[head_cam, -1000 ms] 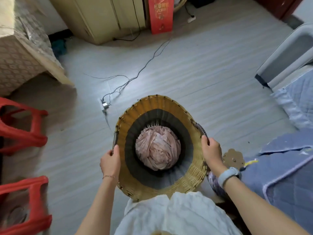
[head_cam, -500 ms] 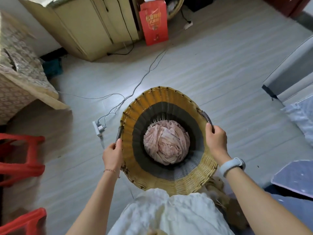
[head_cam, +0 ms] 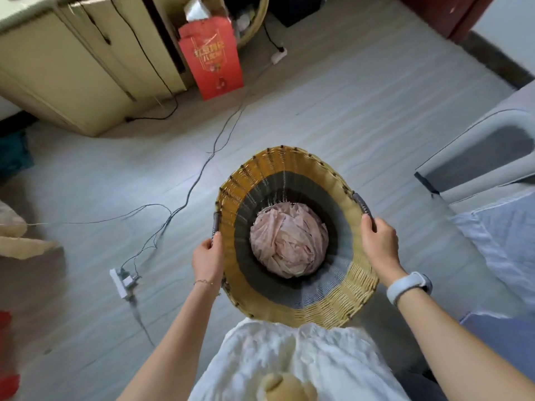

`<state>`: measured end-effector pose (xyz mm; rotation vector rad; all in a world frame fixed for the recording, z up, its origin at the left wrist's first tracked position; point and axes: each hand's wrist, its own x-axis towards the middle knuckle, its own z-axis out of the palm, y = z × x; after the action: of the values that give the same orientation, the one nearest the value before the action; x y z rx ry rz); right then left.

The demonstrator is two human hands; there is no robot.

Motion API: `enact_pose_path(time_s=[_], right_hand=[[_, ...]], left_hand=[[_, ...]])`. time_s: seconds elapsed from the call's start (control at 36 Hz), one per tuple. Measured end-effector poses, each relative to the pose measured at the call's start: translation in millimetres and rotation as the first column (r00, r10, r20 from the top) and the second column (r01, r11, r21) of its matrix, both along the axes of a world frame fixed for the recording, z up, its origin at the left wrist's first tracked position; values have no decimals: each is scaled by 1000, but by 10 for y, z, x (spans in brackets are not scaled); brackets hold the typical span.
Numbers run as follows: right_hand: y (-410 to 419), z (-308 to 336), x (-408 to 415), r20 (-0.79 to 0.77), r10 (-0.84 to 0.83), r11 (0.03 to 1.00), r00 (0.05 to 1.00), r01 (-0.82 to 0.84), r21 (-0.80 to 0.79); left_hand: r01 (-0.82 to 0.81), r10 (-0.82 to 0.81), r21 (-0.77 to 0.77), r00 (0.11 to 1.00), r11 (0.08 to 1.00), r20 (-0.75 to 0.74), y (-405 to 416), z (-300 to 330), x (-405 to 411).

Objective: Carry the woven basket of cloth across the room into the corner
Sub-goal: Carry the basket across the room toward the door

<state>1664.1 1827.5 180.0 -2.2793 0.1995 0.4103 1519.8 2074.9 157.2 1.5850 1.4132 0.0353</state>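
Note:
The round woven basket [head_cam: 278,166], with a yellow rim and a dark inner band, hangs in front of my body above the floor. A crumpled pink cloth [head_cam: 288,244] fills its bottom. My left hand [head_cam: 208,259] grips the dark handle on the basket's left side. On the right side, my right hand [head_cam: 379,241], with a white band on its wrist, holds the other dark handle. The basket's outer wall and base are hidden from above.
A power strip [head_cam: 123,282] with cables trailing across the grey floor lies to the left. A cream cabinet [head_cam: 72,73] and a red paper bag [head_cam: 212,57] stand ahead. A bed with a grey footboard [head_cam: 474,157] and blue quilt [head_cam: 509,233] is on the right.
The basket has risen and moved forward with me, away from the red stools and the bed's quilt. The cabinet and red bag are closer. Both hands keep their grip on the handles.

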Motion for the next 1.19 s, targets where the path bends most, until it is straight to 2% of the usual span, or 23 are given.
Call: enact_pose_path(time_s=[0.25, 0.39, 0.56, 0.72, 1.06, 1.19], right_hand=[[89, -97, 1170, -39, -65, 998, 997, 65, 0], [90, -207, 2007, -51, -126, 992, 991, 127, -1], [144, -142, 3166, -72, -112, 994, 991, 113, 10], [170, -129, 4055, -103, -227, 973, 968, 230, 15], [427, -84, 5928, -29, -302, 953, 953, 302, -2], [424, -125, 6794, -18, -429, 903, 903, 428, -28]], left_hand=[[61, -61, -5, 998, 998, -23, 174, -46, 1427], [125, -120, 88, 991, 988, -62, 244, 20, 2397], [244, -236, 189, 970, 951, -62, 536, 203, 3810], [331, -330, 244, 943, 912, -45, 480, 360, 4874], [427, -423, 140, 904, 893, -59, 774, 265, 6932], [518, -521, 140, 853, 844, -14, 831, 350, 8110]])
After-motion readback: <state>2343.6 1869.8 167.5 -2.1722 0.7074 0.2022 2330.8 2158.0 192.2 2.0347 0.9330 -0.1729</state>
